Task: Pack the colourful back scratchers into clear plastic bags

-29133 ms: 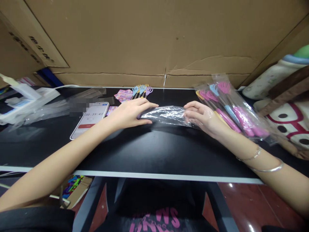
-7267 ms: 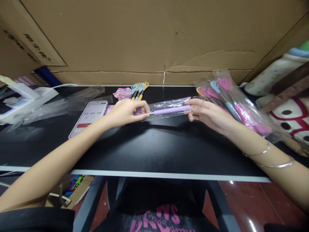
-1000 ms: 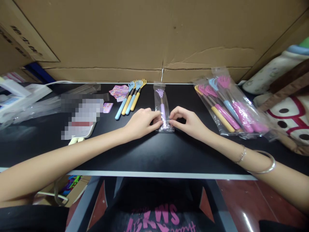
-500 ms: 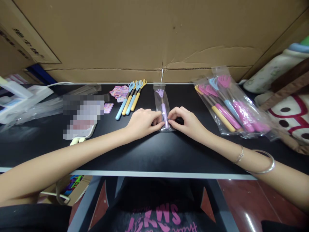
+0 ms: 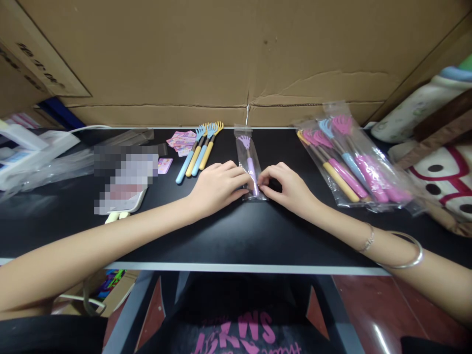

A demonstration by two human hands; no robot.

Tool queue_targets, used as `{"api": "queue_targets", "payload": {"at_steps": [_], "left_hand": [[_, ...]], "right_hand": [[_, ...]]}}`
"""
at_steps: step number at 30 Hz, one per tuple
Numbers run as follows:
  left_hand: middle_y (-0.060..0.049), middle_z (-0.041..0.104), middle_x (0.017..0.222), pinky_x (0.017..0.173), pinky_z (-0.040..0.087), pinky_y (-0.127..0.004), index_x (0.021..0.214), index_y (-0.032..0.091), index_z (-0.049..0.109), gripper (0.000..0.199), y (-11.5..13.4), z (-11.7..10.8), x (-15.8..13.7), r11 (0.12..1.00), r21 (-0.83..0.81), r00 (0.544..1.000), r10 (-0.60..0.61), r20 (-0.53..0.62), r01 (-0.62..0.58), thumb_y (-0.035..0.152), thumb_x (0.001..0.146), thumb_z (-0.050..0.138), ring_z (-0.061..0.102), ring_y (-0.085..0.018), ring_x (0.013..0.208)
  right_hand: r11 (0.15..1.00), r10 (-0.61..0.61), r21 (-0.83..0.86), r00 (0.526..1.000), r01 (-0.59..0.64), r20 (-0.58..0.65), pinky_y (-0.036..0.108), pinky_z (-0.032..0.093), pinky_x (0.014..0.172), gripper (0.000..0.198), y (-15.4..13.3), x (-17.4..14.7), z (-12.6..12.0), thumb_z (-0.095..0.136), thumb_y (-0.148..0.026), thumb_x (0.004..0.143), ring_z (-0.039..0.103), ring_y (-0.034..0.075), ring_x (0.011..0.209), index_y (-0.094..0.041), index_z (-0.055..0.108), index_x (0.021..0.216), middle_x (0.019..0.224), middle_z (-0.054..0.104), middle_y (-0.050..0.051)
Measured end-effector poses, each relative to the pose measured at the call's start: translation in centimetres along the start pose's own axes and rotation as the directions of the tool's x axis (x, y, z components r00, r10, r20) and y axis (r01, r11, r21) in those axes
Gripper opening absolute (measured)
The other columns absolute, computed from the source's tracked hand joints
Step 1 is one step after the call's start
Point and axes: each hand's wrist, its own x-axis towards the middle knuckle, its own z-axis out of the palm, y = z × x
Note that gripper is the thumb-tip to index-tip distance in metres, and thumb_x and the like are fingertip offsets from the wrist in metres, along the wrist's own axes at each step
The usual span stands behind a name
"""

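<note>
Right, centre of the black table, a purple hand-shaped scratcher lies inside a clear bag, its little claw toward the cardboard wall, its handle toward the person; both hands are at the handle end, one on each side; the left hand curls in low, its fingers reaching over the lower handle, and whether they grip the film or only press it, I can't tell; the right hand sits opposite, thumb and forefinger drawn narrow at the bag's right edge, and again a firm pinch can't be made out; left of them, four unbagged blue and yellow scratchers lie side by side, next to small printed cards; over on the right, bagged scratchers in several colours lie fanned and overlapping.
</note>
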Motion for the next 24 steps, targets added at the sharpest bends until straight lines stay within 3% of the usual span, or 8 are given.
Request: {"api": "queue_targets", "payload": {"at_steps": [6, 10, 15, 24], "left_hand": [[-0.003, 0.072, 0.096, 0.080, 0.045, -0.030, 0.109, 0.025, 0.071, 0.021, -0.9, -0.6, -0.6, 0.996, -0.039, 0.997, 0.078, -0.001, -0.078, 0.035, 0.098, 0.056, 0.063, -0.018, 0.095], [-0.005, 0.072, 0.112, 0.090, 0.048, -0.030, 0.123, 0.022, 0.067, 0.028, -1.7, -1.3, -1.2, 0.981, -0.128, 0.983, 0.157, 0.090, -0.145, 0.028, 0.099, 0.054, 0.063, -0.018, 0.105], [-0.005, 0.064, 0.135, 0.104, 0.041, -0.037, 0.136, 0.019, 0.058, 0.039, -2.3, -2.3, -1.4, 0.968, -0.139, 0.941, 0.238, 0.242, -0.209, 0.031, 0.100, 0.053, 0.057, -0.022, 0.121], [-0.008, 0.056, 0.144, 0.110, 0.035, -0.040, 0.143, 0.023, 0.052, 0.048, -2.3, -3.1, -1.2, 0.967, -0.136, 0.905, 0.250, 0.344, -0.215, 0.042, 0.099, 0.053, 0.052, -0.025, 0.129]], "right_hand": [[0.999, -0.031, -0.040, 0.999, 0.032, 0.041, 0.036, 0.047, 0.078, 0.007, 0.3, -0.2, -0.7, 0.059, -0.024, 0.088, 0.057, 0.023, 0.089, -0.021, 0.066, 0.088, 0.084, 0.069, 0.006], [0.997, -0.069, -0.017, 0.992, 0.071, 0.109, 0.038, 0.048, 0.082, 0.013, 0.6, -0.3, -1.3, 0.057, -0.028, 0.091, 0.058, 0.024, 0.093, -0.021, 0.068, 0.092, 0.090, 0.070, 0.007], [0.990, -0.141, 0.013, 0.976, 0.141, 0.167, 0.038, 0.049, 0.086, 0.023, 0.8, -0.5, -2.1, 0.051, -0.028, 0.096, 0.059, 0.023, 0.097, -0.020, 0.071, 0.102, 0.097, 0.071, 0.009], [0.978, -0.171, -0.071, 0.948, 0.196, 0.268, 0.044, 0.050, 0.096, 0.035, 0.1, -1.0, -3.5, 0.046, -0.028, 0.098, 0.057, 0.026, 0.113, -0.018, 0.072, 0.119, 0.116, 0.068, 0.013]]}}
